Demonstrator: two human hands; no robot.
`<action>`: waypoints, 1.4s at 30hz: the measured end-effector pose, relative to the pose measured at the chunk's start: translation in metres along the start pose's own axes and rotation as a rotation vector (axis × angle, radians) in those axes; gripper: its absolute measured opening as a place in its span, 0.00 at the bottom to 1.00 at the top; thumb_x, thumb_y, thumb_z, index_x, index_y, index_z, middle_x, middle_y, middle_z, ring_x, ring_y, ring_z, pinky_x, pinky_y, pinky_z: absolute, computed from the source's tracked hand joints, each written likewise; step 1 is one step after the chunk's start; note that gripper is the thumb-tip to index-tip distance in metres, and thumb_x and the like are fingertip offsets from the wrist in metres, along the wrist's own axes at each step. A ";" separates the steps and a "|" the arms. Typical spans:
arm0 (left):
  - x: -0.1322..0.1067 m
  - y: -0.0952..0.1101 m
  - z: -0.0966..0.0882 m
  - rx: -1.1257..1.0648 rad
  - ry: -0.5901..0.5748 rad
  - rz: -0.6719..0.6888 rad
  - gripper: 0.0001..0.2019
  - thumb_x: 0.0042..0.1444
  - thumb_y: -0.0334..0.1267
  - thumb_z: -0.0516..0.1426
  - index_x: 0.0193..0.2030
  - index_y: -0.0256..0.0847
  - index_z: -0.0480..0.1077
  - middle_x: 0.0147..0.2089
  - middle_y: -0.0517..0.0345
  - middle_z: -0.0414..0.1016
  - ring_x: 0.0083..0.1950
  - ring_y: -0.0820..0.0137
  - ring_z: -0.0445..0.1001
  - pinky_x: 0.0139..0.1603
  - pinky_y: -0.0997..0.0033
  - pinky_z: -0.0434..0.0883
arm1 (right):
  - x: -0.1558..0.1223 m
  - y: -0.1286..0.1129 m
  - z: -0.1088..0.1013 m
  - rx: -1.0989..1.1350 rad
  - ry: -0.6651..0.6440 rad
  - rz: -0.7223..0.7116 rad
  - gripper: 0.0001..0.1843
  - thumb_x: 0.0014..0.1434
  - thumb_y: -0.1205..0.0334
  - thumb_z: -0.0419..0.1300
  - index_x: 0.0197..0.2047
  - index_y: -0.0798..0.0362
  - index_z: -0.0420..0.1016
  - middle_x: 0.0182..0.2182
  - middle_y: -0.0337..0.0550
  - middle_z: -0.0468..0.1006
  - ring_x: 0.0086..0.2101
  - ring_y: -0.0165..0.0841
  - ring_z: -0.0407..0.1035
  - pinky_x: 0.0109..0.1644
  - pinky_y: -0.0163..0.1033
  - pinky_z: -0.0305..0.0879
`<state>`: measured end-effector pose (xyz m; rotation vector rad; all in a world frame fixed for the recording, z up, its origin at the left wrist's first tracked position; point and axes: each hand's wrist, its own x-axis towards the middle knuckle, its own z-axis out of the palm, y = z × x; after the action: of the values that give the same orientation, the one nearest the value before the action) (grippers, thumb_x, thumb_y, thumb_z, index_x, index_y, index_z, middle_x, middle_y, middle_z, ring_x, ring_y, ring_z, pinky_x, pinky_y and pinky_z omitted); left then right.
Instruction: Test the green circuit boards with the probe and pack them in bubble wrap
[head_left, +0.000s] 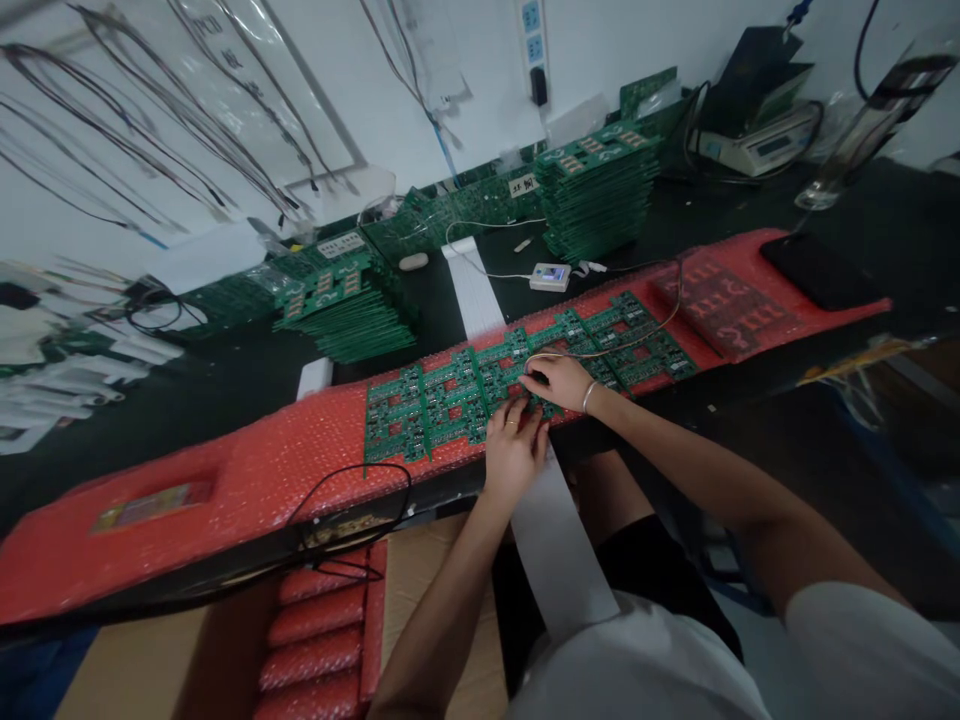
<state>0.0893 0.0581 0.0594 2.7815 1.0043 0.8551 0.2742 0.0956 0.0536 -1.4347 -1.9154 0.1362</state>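
Note:
Green circuit boards point(454, 395) lie side by side in a row on a red bubble-wrap sheet point(292, 440). My left hand point(514, 450) rests its spread, bent fingertips on the near edge of a board in the middle of the row. Just right of it, my right hand point(561, 382) pinches the end of a thin cable point(622, 347) low over the same board; the tip is hidden by the fingers. A small white device with a lit screen point(550, 277) sits behind the boards, with leads at both sides.
Board stacks stand behind at left point(349, 310) and right point(596, 190). A black phone point(821, 270) lies on the wrap's right end. A white paper strip point(472, 290) runs beneath the wrap. At the far right are a scale point(761, 145) and a clear bottle point(862, 130). A black cable point(409, 490) loops over the table's front edge.

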 end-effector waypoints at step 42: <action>-0.066 0.021 -0.010 -0.257 -0.127 -0.164 0.12 0.56 0.32 0.63 0.46 0.41 0.69 0.47 0.51 0.70 0.49 0.60 0.69 0.51 0.59 0.73 | 0.032 -0.012 0.017 0.128 -0.199 -0.167 0.07 0.66 0.64 0.56 0.43 0.52 0.75 0.42 0.47 0.80 0.44 0.40 0.71 0.52 0.46 0.64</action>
<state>0.0543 0.0007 0.0407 2.4665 1.0058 0.7198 0.2504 0.1247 0.0625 -1.2088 -2.1372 0.3272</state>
